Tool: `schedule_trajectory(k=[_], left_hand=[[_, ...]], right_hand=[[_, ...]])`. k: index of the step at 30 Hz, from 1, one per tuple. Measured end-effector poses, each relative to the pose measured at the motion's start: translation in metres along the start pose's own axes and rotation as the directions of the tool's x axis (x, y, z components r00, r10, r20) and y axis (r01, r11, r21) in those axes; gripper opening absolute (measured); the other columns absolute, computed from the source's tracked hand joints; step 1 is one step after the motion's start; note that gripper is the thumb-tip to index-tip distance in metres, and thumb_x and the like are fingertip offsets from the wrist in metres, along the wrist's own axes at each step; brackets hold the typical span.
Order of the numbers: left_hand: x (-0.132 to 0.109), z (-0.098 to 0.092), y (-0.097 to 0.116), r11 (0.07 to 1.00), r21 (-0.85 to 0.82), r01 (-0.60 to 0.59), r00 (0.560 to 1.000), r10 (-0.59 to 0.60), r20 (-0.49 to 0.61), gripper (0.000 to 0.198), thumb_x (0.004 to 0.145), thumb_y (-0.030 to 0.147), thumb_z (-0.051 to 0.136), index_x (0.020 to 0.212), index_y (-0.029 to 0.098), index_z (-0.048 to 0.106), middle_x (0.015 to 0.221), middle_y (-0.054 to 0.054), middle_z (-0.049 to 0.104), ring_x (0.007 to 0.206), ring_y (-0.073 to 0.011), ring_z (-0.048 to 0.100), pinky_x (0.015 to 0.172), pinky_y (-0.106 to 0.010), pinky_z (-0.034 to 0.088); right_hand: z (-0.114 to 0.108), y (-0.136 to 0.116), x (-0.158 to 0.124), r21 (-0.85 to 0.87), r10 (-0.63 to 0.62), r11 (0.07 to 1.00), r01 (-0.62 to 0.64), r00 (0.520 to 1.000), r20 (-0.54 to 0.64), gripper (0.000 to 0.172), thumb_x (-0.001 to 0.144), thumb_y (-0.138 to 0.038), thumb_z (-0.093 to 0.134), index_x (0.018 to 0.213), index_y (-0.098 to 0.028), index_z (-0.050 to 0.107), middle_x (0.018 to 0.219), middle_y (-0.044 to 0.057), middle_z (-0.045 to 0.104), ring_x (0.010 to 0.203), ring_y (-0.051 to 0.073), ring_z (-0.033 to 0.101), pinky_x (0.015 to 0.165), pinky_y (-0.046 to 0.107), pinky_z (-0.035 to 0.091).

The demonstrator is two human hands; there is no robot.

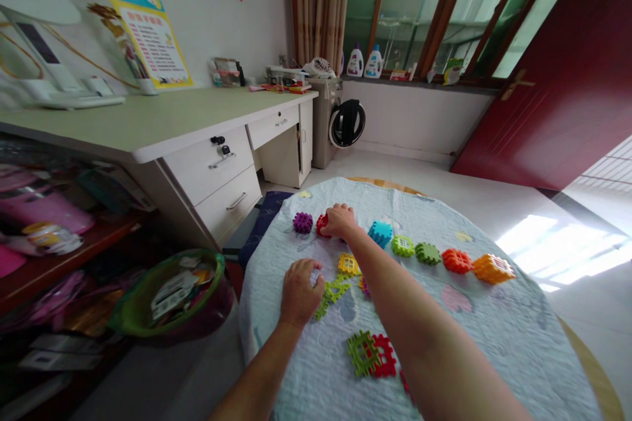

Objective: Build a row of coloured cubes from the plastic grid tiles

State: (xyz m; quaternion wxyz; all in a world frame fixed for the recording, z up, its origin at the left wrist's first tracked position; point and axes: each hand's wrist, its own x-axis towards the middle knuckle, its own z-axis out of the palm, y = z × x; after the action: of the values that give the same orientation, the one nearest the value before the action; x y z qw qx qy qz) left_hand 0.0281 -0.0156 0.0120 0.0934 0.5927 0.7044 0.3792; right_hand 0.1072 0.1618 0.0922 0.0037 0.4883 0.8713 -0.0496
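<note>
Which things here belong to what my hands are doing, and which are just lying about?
Likely part of it: red plastic block at the right hand; purple plastic block; turquoise plastic block; flat green plastic pieces near the left hand.

Lying about: white desk lamp; green-rimmed plastic tub; white plastic bottles.

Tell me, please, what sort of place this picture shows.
It is probably a room in a home: there is a grey front-loading washing machine, a long white desk with a pale green top, and colourful, notched, toy-like plastic blocks on a round table covered in pale blue cloth.
</note>
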Motion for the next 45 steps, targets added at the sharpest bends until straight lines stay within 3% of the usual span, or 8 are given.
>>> schedule_trajectory(k=[7,11,19,24,28,38,42,45], left_hand=[[0.0,-0.003,0.003,1.0,0.004,-0.006,1.0,0.006,-0.004,0.018,0.074,0.017,0.055,0.09,0.022,0.061,0.097,-0.006,0.066,0.097,-0.0241,0.058,0.09,-0.041,0.045],[0.001,-0.002,0.001,1.0,0.007,-0.015,1.0,0.015,-0.007,0.018,0.074,0.017,0.054,0.09,0.022,0.061,0.097,-0.006,0.066,0.097,-0.0236,0.058,0.091,-0.041,0.045],[0.002,-0.003,-0.001,0.999,0.015,-0.048,0.999,0.048,0.007,0.018,0.075,0.02,0.053,0.09,0.02,0.062,0.097,-0.006,0.068,0.099,-0.0233,0.059,0.094,-0.04,0.045],[0.002,-0.004,0.0,0.997,0.035,-0.072,0.997,0.071,0.04,0.019,0.077,0.027,0.052,0.09,0.021,0.066,0.097,-0.006,0.07,0.097,-0.0232,0.061,0.093,-0.04,0.046],[0.003,-0.006,0.0,0.995,0.009,-0.104,0.991,0.102,0.091,0.024,0.08,0.031,0.05,0.093,0.023,0.069,0.099,-0.004,0.072,0.099,-0.0228,0.063,0.095,-0.039,0.046],[0.004,-0.008,-0.006,0.993,-0.104,-0.059,0.981,0.077,0.176,0.032,0.082,0.038,0.047,0.098,0.02,0.068,0.092,-0.004,0.073,0.09,-0.0204,0.066,0.089,-0.035,0.051],[0.003,-0.006,0.011,0.974,0.028,-0.223,0.967,0.217,0.134,0.028,0.08,0.034,0.053,0.1,0.021,0.068,0.104,-0.007,0.07,0.101,-0.0243,0.062,0.097,-0.042,0.046],[0.002,0.005,0.039,0.927,0.059,-0.371,0.911,0.351,0.216,0.032,0.08,0.032,0.057,0.109,0.023,0.066,0.118,-0.008,0.066,0.115,-0.0261,0.056,0.104,-0.045,0.041]], right_hand=[[-0.001,0.002,-0.002,0.026,0.014,1.0,-0.013,1.0,-0.025,0.053,0.071,-0.05,0.065,0.113,-0.017,0.066,0.12,0.016,0.057,0.112,0.032,0.049,0.09,0.041,0.038],[-0.006,0.009,-0.027,0.149,0.034,0.989,-0.013,0.989,-0.143,0.059,0.077,-0.053,0.062,0.126,-0.02,0.057,0.126,0.013,0.054,0.114,0.03,0.047,0.093,0.041,0.037],[0.003,0.084,-0.157,0.422,0.071,0.904,0.068,0.949,-0.306,0.039,0.081,-0.036,0.06,0.116,-0.019,0.062,0.113,0.009,0.06,0.104,0.022,0.055,0.096,0.037,0.04],[0.039,0.149,-0.244,0.554,0.352,0.821,-0.139,0.887,-0.298,0.035,0.077,-0.042,0.057,0.104,-0.02,0.066,0.104,0.009,0.064,0.097,0.024,0.06,0.09,0.04,0.046],[0.07,0.174,-0.283,0.62,0.479,0.751,-0.226,0.833,-0.278,0.037,0.076,-0.046,0.055,0.098,-0.019,0.067,0.101,0.01,0.066,0.091,0.024,0.062,0.086,0.04,0.048],[0.09,0.173,-0.292,0.726,0.632,0.643,-0.244,0.704,-0.323,0.035,0.081,-0.049,0.049,0.084,-0.02,0.068,0.089,0.007,0.068,0.088,0.022,0.06,0.084,0.034,0.045],[0.091,0.172,-0.293,0.742,0.637,0.626,-0.241,0.707,-0.307,0.036,0.083,-0.051,0.047,0.082,-0.02,0.067,0.088,0.007,0.068,0.087,0.022,0.059,0.082,0.033,0.045],[0.09,0.171,-0.293,0.728,0.634,0.637,-0.255,0.71,-0.306,0.036,0.083,-0.051,0.046,0.081,-0.021,0.066,0.088,0.008,0.068,0.087,0.023,0.059,0.083,0.034,0.045]])
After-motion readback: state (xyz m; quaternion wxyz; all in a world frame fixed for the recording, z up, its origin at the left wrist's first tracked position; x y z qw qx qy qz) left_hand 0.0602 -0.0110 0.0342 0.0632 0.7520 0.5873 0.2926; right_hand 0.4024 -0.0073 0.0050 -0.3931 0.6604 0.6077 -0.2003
